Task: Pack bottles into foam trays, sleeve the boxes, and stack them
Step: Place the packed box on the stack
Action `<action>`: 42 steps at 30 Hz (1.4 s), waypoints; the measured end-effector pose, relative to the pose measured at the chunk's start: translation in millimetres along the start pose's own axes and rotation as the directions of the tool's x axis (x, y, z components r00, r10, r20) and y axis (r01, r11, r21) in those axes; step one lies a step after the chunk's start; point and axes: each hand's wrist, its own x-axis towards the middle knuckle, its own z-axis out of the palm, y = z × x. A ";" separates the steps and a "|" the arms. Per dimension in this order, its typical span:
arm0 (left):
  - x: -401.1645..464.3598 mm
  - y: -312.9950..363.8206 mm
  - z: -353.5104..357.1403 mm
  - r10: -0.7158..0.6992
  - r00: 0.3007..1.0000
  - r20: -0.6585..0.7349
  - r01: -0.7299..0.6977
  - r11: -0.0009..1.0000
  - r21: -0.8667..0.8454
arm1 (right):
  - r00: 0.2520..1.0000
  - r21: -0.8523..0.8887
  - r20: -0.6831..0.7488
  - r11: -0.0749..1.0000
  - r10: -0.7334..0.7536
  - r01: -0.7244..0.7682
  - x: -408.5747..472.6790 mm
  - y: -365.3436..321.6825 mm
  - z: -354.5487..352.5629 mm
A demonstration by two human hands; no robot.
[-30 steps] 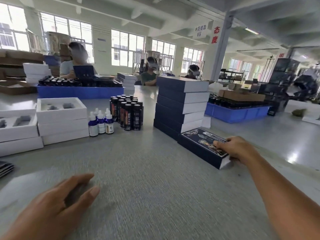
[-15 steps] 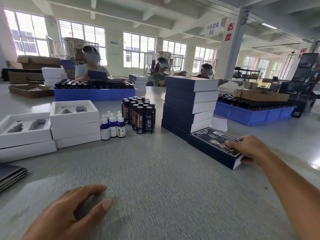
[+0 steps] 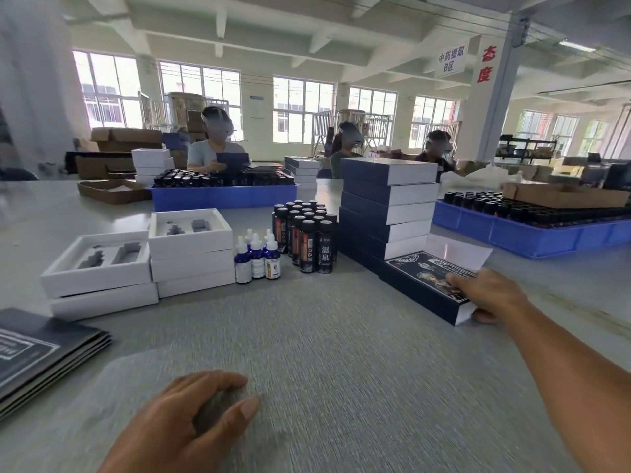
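— Nothing's shifting but our view: left hand (image 3: 191, 421) is lying loosely curled, holding nothing; right hand (image 3: 485, 295) is gripping the sleeved box (image 3: 423, 285) beside the stack (image 3: 386, 206).

— Lifting it level, squaring edges, I'd say.

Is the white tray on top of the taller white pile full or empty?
Empty. The top foam tray shows two bare grey cut-outs with no bottle in either.

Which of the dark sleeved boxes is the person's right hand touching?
The sleeved box lying alone on the table, printed face up, under the right hand; the others are piled in the stack beside it.
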 end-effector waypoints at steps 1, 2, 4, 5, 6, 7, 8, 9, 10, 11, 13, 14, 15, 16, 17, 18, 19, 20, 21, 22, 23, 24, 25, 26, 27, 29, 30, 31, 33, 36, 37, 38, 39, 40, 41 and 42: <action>0.1 -1.2 -0.5 -0.003 1.000 0.010 0.003 1.000 -0.013 | 1.000 0.003 0.007 1.000 -0.002 0.002 -2.8 0.5 -1.1; 0.0 -3.3 -0.7 0.000 0.999 0.032 0.001 1.000 -0.019 | 1.000 0.041 0.009 0.999 0.000 0.000 -5.5 1.1 -1.8; 0.8 -6.7 -1.3 0.013 0.996 0.090 -0.011 1.000 -0.030 | 1.000 0.149 -0.012 0.989 0.004 -0.002 -13.8 2.2 -6.6; 0.3 -8.2 -0.9 0.023 0.993 0.114 -0.021 1.000 -0.022 | 0.999 0.142 -0.046 0.990 -0.004 0.010 -19.7 2.9 -10.0; 0.1 -9.7 0.0 0.037 0.990 0.138 -0.037 0.999 0.002 | 0.993 0.062 -0.118 0.998 -0.018 0.025 -23.7 5.2 -12.2; -0.4 -11.3 0.9 0.051 0.986 0.158 -0.056 0.998 0.031 | 0.978 -0.041 -0.205 0.999 -0.041 0.033 -27.5 7.1 -13.8; -1.0 -12.4 1.2 0.065 0.984 0.165 -0.075 0.996 0.056 | 0.952 -0.116 -0.298 0.993 -0.065 0.031 -30.9 8.1 -13.7; -1.2 -13.6 1.9 0.082 0.983 0.163 -0.094 0.993 0.072 | 0.922 -0.136 -0.375 0.990 -0.094 0.046 -36.2 6.0 -12.3; -1.4 -15.0 2.6 0.095 0.983 0.159 -0.108 0.991 0.077 | 0.894 -0.156 -0.419 0.982 -0.159 0.102 -42.8 0.4 -8.8; -1.2 -15.5 3.2 0.103 0.982 0.159 -0.116 0.990 0.078 | 0.874 -0.197 -0.414 0.962 -0.255 0.188 -51.4 -8.9 -2.8; -1.6 -15.9 4.2 0.110 0.980 0.164 -0.125 0.989 0.084 | 0.837 -0.319 -0.269 0.864 -0.476 0.388 -74.9 -31.1 16.5; -1.9 -16.7 5.3 0.116 0.980 0.162 -0.133 0.987 0.093 | 0.803 -0.353 -0.166 0.795 -0.572 0.493 -88.2 -43.0 30.9; -1.9 -17.8 6.3 0.126 0.980 0.151 -0.143 0.984 0.105 | 0.769 -0.332 -0.064 0.740 -0.636 0.584 -101.5 -55.2 47.5; -2.1 -18.9 7.6 0.135 0.981 0.138 -0.152 0.981 0.120 | 0.738 -0.269 0.020 0.708 -0.674 0.654 -112.9 -67.3 65.0; -2.2 -19.9 8.8 0.137 0.982 0.128 -0.154 0.979 0.132 | 0.717 -0.193 0.086 0.695 -0.692 0.693 -121.7 -80.3 83.1; -2.3 -20.9 9.7 0.133 0.983 0.130 -0.151 0.978 0.141 | 0.702 -0.126 0.137 0.691 -0.699 0.712 -127.7 -93.1 101.6; -2.2 -21.6 10.5 0.131 0.981 0.142 -0.152 0.977 0.148 | 0.691 -0.076 0.176 0.691 -0.701 0.719 -130.8 -105.5 119.3; -1.8 -21.9 10.7 0.134 0.978 0.158 -0.159 0.974 0.160 | 0.686 -0.045 0.205 0.694 -0.698 0.719 -130.8 -116.7 136.4; -1.3 -22.5 10.6 0.142 0.974 0.174 -0.172 0.970 0.173 | 0.695 -0.038 0.220 0.706 -0.685 0.708 -130.2 -127.5 151.8; -0.3 -23.4 10.6 0.151 0.969 0.195 -0.187 0.964 0.186 | 0.714 -0.041 0.225 0.726 -0.663 0.687 -127.8 -137.4 164.5; 1.5 -24.0 9.8 0.156 0.965 0.211 -0.197 0.962 0.188 | 0.736 -0.043 0.220 0.748 -0.640 0.663 -123.9 -146.0 174.8; 3.1 -24.9 9.0 0.161 0.961 0.225 -0.203 0.963 0.175 | 0.759 -0.038 0.210 0.770 -0.616 0.636 -118.7 -154.4 183.5; 5.8 -25.3 6.9 0.151 0.960 0.234 -0.188 0.971 0.146 | 0.779 -0.026 0.198 0.791 -0.595 0.611 -113.9 -162.3 190.0; 9.1 -25.2 3.3 0.111 0.965 0.238 -0.137 0.986 0.098 | 0.800 -0.004 0.187 0.813 -0.571 0.582 -109.5 -170.3 195.2; 14.2 -24.9 -2.3 0.059 0.974 0.218 -0.070 0.996 0.046 | 0.815 0.026 0.179 0.830 -0.552 0.557 -105.5 -177.2 200.8; 34.7 -29.1 -15.8 -0.016 0.996 0.091 0.013 0.999 0.033 | 0.835 0.052 0.161 0.849 -0.527 0.526 -98.9 -186.8 211.8; 52.6 -33.4 -23.2 0.000 1.000 0.005 -0.001 0.994 0.106 | 0.842 0.034 0.147 0.853 -0.520 0.521 -96.6 -189.5 216.8; 73.4 -40.4 -30.9 0.030 0.997 -0.076 -0.015 0.980 0.199 | 0.844 0.001 0.136 0.852 -0.519 0.523 -94.5 -191.5 221.4; 121.4 -54.6 -47.0 0.012 0.980 -0.198 0.062 0.930 0.363 | 0.846 -0.060 0.108 0.846 -0.522 0.530 -92.0 -194.6 227.6; 179.1 -78.5 -55.1 -0.108 0.975 -0.194 0.197 0.822 0.535 | 0.840 -0.058 0.061 0.838 -0.540 0.543 -87.6 -198.7 232.6; 190.6 -85.8 -53.1 -0.136 0.977 -0.165 0.207 0.794 0.572 | 0.838 -0.052 0.046 0.836 -0.544 0.546 -86.4 -198.9 234.9; 198.6 -92.2 -49.7 -0.165 0.976 -0.141 0.216 0.772 0.597 | 0.838 -0.047 0.033 0.837 -0.545 0.546 -85.4 -198.1 236.6; 204.3 -96.9 -46.0 -0.188 0.974 -0.127 0.226 0.758 0.612 | 0.841 -0.039 0.025 0.840 -0.541 0.541 -84.9 -197.2 237.9; 207.6 -99.9 -42.4 -0.198 0.972 -0.128 0.234 0.752 0.616 | 0.845 -0.025 0.021 0.845 -0.534 0.534 -84.8 -196.3 238.4; 209.5 -101.3 -39.4 -0.197 0.970 -0.144 0.243 0.756 0.607 | 0.852 0.002 0.016 0.852 -0.524 0.524 -84.6 -195.6 238.3; 210.2 -101.4 -37.4 -0.182 0.968 -0.174 0.251 0.769 0.587 | 0.859 0.036 0.005 0.859 -0.511 0.511 -84.7 -194.7 237.8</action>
